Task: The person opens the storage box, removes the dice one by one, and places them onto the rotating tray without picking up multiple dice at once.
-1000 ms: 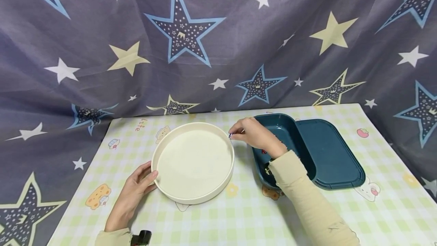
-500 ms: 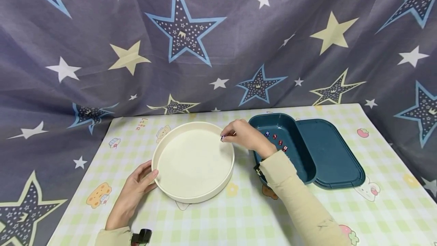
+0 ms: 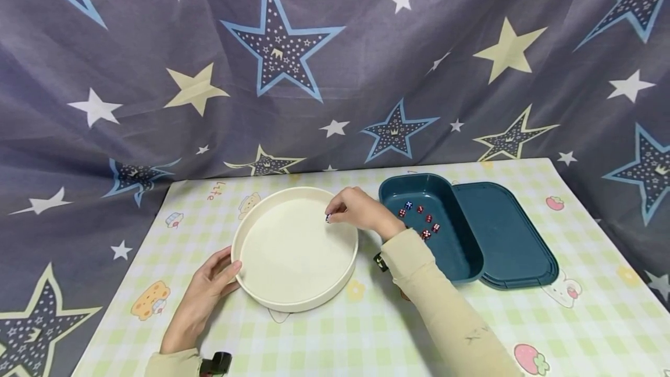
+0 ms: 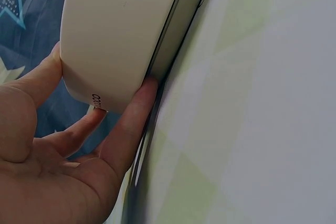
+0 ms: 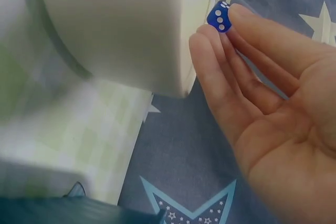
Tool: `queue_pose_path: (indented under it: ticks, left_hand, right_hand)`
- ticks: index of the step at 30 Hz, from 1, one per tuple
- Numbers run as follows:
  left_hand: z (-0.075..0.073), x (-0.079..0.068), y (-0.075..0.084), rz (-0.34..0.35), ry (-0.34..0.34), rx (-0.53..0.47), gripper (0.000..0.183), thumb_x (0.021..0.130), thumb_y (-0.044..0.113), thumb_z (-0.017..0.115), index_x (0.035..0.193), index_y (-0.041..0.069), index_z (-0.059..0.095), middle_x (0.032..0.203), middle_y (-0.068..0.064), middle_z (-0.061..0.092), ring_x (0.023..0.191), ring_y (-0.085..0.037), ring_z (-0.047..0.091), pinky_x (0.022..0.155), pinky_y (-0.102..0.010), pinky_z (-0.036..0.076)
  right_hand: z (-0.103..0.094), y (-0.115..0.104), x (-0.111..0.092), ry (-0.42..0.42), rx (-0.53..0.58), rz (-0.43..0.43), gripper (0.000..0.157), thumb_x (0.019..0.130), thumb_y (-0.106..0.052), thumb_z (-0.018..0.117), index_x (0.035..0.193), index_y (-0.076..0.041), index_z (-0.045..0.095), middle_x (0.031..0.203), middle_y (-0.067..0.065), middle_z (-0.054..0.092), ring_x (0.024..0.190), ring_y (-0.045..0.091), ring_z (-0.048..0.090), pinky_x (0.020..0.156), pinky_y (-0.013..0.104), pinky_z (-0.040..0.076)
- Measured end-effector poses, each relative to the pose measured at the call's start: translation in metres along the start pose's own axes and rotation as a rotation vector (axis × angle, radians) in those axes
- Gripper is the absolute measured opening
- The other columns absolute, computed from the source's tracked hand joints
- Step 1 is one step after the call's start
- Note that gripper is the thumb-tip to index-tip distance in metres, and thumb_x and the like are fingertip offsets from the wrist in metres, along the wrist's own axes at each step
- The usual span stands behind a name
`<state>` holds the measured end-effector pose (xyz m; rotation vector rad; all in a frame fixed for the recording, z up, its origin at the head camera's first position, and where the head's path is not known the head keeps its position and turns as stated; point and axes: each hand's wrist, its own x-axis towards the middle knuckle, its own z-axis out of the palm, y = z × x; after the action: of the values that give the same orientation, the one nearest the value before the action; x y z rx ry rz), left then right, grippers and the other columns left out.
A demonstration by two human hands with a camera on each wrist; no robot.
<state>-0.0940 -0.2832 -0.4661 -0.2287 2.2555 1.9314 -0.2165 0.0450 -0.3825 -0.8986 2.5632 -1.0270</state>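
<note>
My right hand pinches a blue die with white dots between thumb and fingertips. It is over the right part of a round cream tray, inside the rim as seen in the head view. At the tray's left side my left hand grips the wall, its thumb on the rim. In the left wrist view, one finger reaches the tray's lower edge beside the tablecloth. A dark teal box to the right holds several red dice and a blue die.
A flat teal lid lies against the box's right side. Under everything is a green checked tablecloth with cartoon prints. A star-patterned curtain hangs behind the table. My right sleeve passes in front of the box's near left corner.
My right hand has moved left with the blue die, from beside the tray's rim to over its inside. More dice in the box now show. The left hand has stayed in place.
</note>
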Motion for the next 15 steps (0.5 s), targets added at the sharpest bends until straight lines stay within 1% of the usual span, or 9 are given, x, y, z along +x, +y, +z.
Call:
queue_pose_path:
  ticks: [10,15]
  left_hand:
    - [0.0,0.0,0.001,-0.004,0.008,-0.005,0.068,0.089,0.035,0.06,0.144,0.01,0.026,0.138,-0.011,0.033,0.106,-0.008,0.055,0.088,-0.027,0.051]
    - [-0.001,0.0,0.0,-0.006,0.006,-0.005,0.068,0.09,0.034,0.059,0.144,0.01,0.026,0.138,-0.011,0.033,0.106,-0.008,0.055,0.088,-0.027,0.051]
  right_hand:
    - [0.014,0.0,0.007,-0.043,-0.027,-0.019,0.009,0.082,-0.008,0.07,0.09,-0.005,0.073,0.08,-0.001,0.068,0.071,0.005,0.058,0.066,0.015,0.05]
    - [0.021,0.001,0.01,-0.051,-0.044,-0.026,0.009,0.081,-0.008,0.07,0.089,-0.004,0.073,0.079,0.0,0.068,0.07,0.006,0.058,0.065,0.015,0.049]
